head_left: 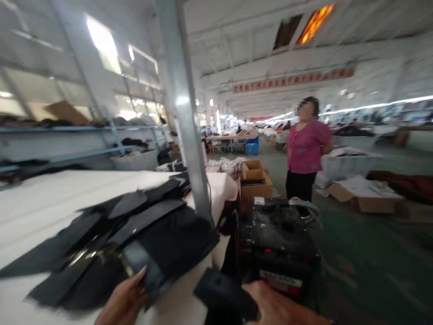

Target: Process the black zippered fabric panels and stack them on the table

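My left hand [123,298] is at the lower left, closed with its thumb along the near edge of a black fabric piece [182,239]. That piece lies over a spread of overlapping black fabric pieces [77,239], some with shiny strips, on a white-covered table [84,180]. Low in the middle, my right hand [270,302] is closed around a dark, blocky thing [223,293]. Motion blur hides its exact kind. It is held beside the table's right edge, apart from the fabric under my left hand.
A grey metal post [187,113] rises at the table's edge. Right of it stands a black machine box [280,230] with a red light and a pale hose [313,210]. Cardboard boxes [257,187] are behind it. A person in a pink top [307,144] stands farther back.
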Available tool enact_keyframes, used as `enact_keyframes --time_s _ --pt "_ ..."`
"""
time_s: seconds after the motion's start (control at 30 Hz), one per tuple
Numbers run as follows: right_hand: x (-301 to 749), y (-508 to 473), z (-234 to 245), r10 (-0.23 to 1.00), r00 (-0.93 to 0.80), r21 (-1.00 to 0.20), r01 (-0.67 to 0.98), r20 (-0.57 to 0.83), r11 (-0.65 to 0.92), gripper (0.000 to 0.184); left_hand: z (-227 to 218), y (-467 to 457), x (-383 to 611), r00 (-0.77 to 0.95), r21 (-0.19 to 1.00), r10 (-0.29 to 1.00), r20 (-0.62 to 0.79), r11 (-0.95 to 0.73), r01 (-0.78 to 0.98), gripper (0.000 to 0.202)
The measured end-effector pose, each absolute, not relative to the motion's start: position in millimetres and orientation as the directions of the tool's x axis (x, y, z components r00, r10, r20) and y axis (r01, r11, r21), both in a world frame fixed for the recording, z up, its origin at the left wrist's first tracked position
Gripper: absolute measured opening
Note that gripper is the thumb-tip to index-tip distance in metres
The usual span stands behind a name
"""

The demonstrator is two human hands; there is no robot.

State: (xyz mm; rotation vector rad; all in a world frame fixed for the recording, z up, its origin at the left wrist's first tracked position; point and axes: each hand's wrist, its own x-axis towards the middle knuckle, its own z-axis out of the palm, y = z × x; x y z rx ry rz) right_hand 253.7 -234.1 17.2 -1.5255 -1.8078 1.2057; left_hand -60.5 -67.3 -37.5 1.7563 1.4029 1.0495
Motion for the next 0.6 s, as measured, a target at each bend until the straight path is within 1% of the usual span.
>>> enact_keyframes --time_s 0.03,0.07,0.1,0.17,0.23,0.33,0.43,0.6 --pt "249.3 -229.1 15.4 0.934 -0.296 -0.841 0.541 -0.201 -0.01 0.025 -46.4 -84.1 -72.8 0.082 0.947 0.995 0.063 -0.085 0.311 0.041" --pt "244.8 -224.0 14.4 0.92 -0.321 -0.829 0.559 -0.225 -0.007 0.027 -53.1 -95.5 -80.9 0.069 0.989 0.996 -0.054 0.044 0.142 0.043" --pt "240.2 -219.2 14.2 0.907 -0.343 -0.818 0.575 -0.244 -0.003 0.03 -57.9 -101.7 -85.8 0.057 0.993 0.992 -0.116 0.114 0.032 0.043" --pt "230.6 -211.2 15.6 0.878 -0.385 -0.804 0.595 -0.282 0.003 0.033 -62.3 -102.3 -88.7 0.061 0.965 0.978 -0.199 0.207 -0.159 0.039" --pt "220.1 -205.2 17.1 0.839 -0.432 -0.805 0.593 -0.33 -0.012 0.034 -61.6 -96.9 -87.2 0.083 0.928 0.968 -0.236 0.25 -0.276 0.037" --pt "202.5 -195.5 15.3 0.788 -0.491 -0.825 0.565 -0.371 -0.036 0.033 -56.9 -92.9 -84.6 0.124 0.889 0.962 -0.245 0.273 -0.368 0.03" --pt "186.3 -183.3 9.3 0.75 -0.562 -0.865 0.502 -0.348 -0.026 0.026 -55.0 -94.1 -85.0 0.147 0.871 0.958 -0.245 0.284 -0.4 0.023" --pt "173.0 -163.5 -0.5 0.737 -0.593 -0.899 0.437 -0.324 -0.043 0.019 -57.7 -94.4 -86.5 0.164 0.877 0.96 -0.229 0.276 -0.393 0.027"
